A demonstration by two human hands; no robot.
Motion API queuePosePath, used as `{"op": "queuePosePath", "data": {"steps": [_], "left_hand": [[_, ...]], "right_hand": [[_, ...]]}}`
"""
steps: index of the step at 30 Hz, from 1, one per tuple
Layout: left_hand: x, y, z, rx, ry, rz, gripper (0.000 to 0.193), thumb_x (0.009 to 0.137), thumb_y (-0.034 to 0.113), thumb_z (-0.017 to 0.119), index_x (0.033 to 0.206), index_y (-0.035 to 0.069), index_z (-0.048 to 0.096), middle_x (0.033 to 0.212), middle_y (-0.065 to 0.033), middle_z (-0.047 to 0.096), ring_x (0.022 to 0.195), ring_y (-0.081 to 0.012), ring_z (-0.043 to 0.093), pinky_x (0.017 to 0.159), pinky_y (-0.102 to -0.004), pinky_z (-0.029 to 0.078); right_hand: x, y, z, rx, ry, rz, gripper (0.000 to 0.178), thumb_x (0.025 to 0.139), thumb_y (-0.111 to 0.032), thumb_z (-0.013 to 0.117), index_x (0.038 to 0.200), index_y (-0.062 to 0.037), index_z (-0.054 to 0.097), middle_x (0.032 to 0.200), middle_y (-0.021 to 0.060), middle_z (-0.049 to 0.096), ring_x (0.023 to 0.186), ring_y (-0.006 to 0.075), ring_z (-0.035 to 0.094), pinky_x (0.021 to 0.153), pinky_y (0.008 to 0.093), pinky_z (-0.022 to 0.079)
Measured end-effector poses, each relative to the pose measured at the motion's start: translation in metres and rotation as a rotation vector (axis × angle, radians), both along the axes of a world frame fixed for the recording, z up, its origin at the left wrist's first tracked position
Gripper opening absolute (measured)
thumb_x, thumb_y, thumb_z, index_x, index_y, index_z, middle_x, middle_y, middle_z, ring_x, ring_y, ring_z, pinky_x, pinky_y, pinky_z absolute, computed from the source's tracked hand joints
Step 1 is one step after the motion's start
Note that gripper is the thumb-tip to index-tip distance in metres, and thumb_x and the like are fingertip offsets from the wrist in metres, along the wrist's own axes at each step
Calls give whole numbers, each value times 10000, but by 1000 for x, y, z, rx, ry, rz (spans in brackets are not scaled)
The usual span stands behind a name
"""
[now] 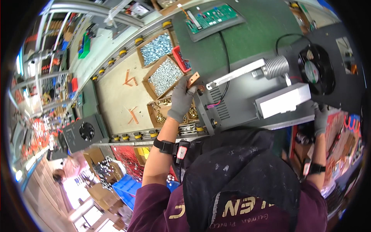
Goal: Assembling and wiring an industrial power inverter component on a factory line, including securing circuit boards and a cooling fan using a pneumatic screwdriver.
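My left hand point(181, 101), in a grey glove, is closed on a copper busbar strip point(193, 79) with holes. It is held at the left end of a dark metal case point(239, 100). On the case are a long silver bar point(236, 74) joined to a ribbed silver cylinder point(277, 66), a silver box point(284, 100) and a black fan point(315, 69). At the near right edge of the case, my gloved right hand point(320, 119) has its fingers curled on the edge, partly hidden. More bent copper strips point(130, 79) lie left of my left hand.
Boxes of blue-silver bolts point(155, 48), silver screws point(166, 76) and brass-coloured fasteners point(157, 113) stand beside my left hand. A red bin point(180, 58) is wedged beside them. A green circuit board point(212, 17) lies on the far green mat. Yellow-black rollers point(138, 136) line the bench; another fan panel point(85, 132) stands left.
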State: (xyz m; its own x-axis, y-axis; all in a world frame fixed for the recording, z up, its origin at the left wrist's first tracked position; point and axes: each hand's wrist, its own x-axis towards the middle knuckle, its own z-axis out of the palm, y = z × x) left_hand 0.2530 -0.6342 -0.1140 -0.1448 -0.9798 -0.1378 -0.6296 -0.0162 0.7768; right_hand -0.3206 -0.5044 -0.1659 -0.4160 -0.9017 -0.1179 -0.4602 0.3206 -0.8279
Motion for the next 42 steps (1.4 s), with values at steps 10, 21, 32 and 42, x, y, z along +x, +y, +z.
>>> {"op": "queuePosePath", "data": {"steps": [10, 21, 32, 42], "left_hand": [[0, -11, 4, 96, 317, -175, 376, 937, 323, 513, 1143, 15, 449, 931, -82, 614, 795, -142, 582, 733, -273, 457], [-9, -12, -3, 6, 234, -277, 413, 942, 322, 511, 1247, 57, 423, 933, -14, 524, 771, -79, 472, 689, -232, 418], [-14, -14, 2, 55, 361, -243, 441, 936, 230, 530, 1286, 22, 362, 989, -80, 564, 805, -133, 553, 752, -288, 485], [-12, -16, -2, 172, 411, -180, 460, 933, 307, 533, 1259, 11, 397, 1017, -81, 600, 841, -116, 541, 751, -267, 465]], "right_hand": [[260, 17, 104, 200, -758, 479, 296, 882, -136, 558, 1138, 11, 582, 1007, 109, 578, 895, 169, 582, 807, 286, 452], [405, -102, 3, 129, -759, 254, 216, 828, -114, 586, 1026, -39, 623, 804, 103, 630, 742, 183, 597, 714, 337, 472], [401, -120, 15, 320, -803, 269, 210, 798, -55, 616, 1000, -11, 654, 779, 102, 664, 671, 154, 627, 637, 290, 496], [402, -126, 2, 319, -833, 288, 192, 809, -103, 625, 982, -34, 670, 722, 103, 648, 619, 144, 618, 590, 291, 499]]}}
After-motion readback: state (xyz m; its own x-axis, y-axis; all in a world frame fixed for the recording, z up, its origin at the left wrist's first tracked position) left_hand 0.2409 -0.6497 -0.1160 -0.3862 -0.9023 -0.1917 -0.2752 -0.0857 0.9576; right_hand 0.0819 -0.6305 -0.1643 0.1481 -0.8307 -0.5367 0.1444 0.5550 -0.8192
